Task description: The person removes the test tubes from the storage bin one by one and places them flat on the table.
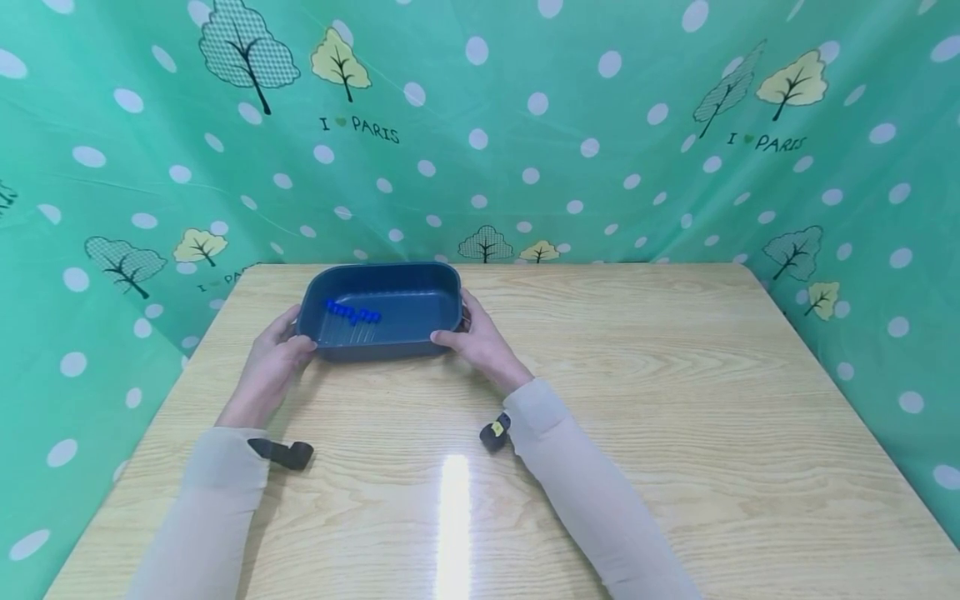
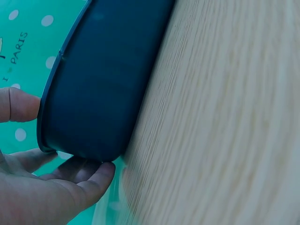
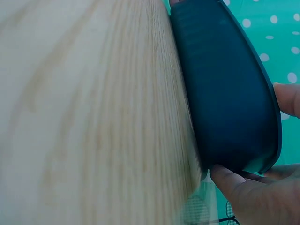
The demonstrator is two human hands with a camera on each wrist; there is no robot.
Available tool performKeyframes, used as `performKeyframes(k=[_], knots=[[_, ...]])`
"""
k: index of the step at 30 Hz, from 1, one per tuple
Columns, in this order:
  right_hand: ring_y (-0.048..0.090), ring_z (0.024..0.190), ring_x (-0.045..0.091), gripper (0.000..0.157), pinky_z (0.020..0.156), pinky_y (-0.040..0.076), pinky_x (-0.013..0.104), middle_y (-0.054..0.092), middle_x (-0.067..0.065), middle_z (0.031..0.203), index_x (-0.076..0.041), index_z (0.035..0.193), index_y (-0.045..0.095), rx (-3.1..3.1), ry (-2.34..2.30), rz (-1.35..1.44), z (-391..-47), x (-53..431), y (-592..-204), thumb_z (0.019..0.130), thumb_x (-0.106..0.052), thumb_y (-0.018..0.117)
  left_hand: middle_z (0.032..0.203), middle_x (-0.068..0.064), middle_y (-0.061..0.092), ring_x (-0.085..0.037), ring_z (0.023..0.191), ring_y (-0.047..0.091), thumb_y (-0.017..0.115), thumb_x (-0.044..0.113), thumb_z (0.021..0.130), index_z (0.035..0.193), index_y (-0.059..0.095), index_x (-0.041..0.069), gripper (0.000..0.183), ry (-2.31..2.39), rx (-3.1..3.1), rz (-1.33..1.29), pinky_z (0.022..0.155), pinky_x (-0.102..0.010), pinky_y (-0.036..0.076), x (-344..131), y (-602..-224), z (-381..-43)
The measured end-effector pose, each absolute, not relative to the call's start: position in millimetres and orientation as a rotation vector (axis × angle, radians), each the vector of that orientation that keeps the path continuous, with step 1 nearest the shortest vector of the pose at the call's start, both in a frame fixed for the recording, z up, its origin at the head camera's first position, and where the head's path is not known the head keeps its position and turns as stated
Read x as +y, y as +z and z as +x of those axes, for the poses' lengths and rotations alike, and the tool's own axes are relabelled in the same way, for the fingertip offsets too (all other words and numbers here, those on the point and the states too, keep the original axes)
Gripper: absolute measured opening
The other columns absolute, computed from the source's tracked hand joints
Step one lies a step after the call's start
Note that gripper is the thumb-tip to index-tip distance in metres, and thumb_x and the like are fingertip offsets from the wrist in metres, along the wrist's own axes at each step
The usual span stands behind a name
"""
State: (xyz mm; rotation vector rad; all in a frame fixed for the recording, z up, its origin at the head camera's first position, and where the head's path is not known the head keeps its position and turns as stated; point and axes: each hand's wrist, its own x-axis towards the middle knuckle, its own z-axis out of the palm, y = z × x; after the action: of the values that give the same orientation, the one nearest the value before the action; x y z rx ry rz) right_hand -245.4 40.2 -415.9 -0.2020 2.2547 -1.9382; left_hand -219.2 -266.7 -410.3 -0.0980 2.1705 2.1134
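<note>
A dark blue rectangular plastic bin (image 1: 386, 352) with rounded corners is at the back left of the table. My left hand (image 1: 272, 360) grips its left end, thumb on the rim and fingers round the end wall. At the opposite end, my right hand (image 1: 486, 342) holds it in the same way. Inside, toward the left, lies a cluster of small bright blue pieces (image 1: 352, 312), too small to make out in detail. Both wrist views show the bin's outer wall (image 2: 101, 79) (image 3: 229, 89) close over the tabletop, with fingertips at its lower edge.
The wood-grain table (image 1: 675, 400) extends to the right and toward me. Behind it hangs a green curtain (image 1: 525, 125) with white dots and tree prints. A black wrist device (image 1: 288, 454) is on the left sleeve, another black device (image 1: 495, 433) on the right.
</note>
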Motion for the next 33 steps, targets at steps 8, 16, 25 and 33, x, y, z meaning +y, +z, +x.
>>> performKeyframes(k=[8,16,25,33], knots=[[0.036,0.136,0.029,0.092,0.110,0.033,0.041,0.034,0.014,0.150,-0.021,0.153,0.021,2.294,-1.888,-0.140,-246,43,-416,0.079,-0.013,0.076,0.157,-0.021,0.003,-0.034,0.141,0.021,0.043,-0.004,0.089,0.154,0.005,0.011,0.077,2.077,2.194,-0.119,0.112,-0.033,0.029,-263,-409,-219],[0.036,0.136,0.029,0.092,0.109,0.035,0.039,0.033,0.015,0.151,-0.021,0.153,0.020,2.283,-1.897,-0.150,-246,46,-416,0.080,-0.011,0.075,0.158,-0.018,0.003,-0.032,0.141,0.022,0.044,-0.003,0.089,0.154,0.006,0.014,0.078,2.049,2.213,-0.133,0.113,-0.034,0.029,-261,-408,-218],[0.036,0.136,0.029,0.090,0.110,0.033,0.041,0.032,0.013,0.151,-0.021,0.152,0.021,2.288,-1.897,-0.126,-245,48,-416,0.080,-0.010,0.074,0.159,-0.017,0.003,-0.032,0.141,0.022,0.045,-0.004,0.089,0.155,0.007,0.015,0.078,2.042,2.215,-0.126,0.113,-0.035,0.029,-258,-407,-220],[0.036,0.136,0.028,0.093,0.110,0.034,0.040,0.032,0.014,0.151,-0.021,0.153,0.020,2.275,-1.903,-0.111,-245,52,-416,0.079,-0.012,0.075,0.159,-0.017,0.003,-0.032,0.141,0.023,0.045,-0.005,0.089,0.155,0.008,0.015,0.078,2.051,2.199,-0.122,0.112,-0.033,0.030,-255,-409,-221]])
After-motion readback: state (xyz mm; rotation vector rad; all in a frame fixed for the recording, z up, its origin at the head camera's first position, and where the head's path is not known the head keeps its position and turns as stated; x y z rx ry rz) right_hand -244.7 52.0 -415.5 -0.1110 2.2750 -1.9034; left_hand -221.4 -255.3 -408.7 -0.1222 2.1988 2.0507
